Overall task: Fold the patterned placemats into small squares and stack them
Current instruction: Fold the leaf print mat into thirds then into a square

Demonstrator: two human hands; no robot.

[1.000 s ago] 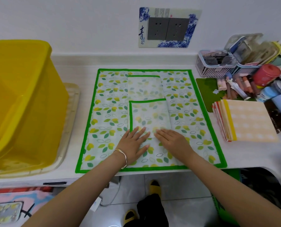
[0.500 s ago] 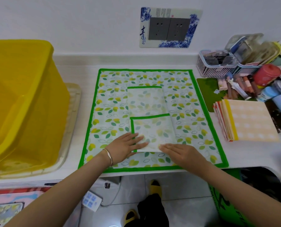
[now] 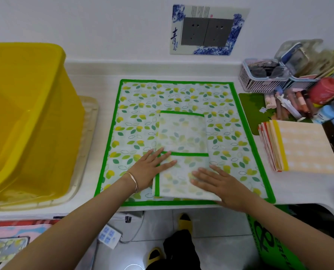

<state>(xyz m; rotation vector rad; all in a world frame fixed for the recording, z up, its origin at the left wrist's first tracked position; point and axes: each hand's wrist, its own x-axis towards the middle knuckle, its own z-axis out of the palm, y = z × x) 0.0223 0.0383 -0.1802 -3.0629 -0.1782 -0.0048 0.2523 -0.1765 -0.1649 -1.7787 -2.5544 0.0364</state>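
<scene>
A large leaf-patterned placemat (image 3: 135,121) with a green border lies flat on the white counter. On top of it lies a folded placemat (image 3: 181,137) of the same pattern, a narrow strip with its near end doubled over. My left hand (image 3: 152,170) presses flat on the strip's left edge, fingers straight. My right hand (image 3: 220,184) lies flat on the strip's near right corner. A stack of folded placemats (image 3: 302,147), orange check on top, sits to the right.
A big yellow tub (image 3: 26,114) on a beige tray (image 3: 88,145) fills the left side. Baskets (image 3: 259,78), tubes and jars crowd the back right corner. A socket plate (image 3: 207,30) is on the wall. The counter's front edge runs just below the mat.
The folded strip has slid toward me across the large mat, and both hands have come back with it. Its far end now lies near the mat's middle.
</scene>
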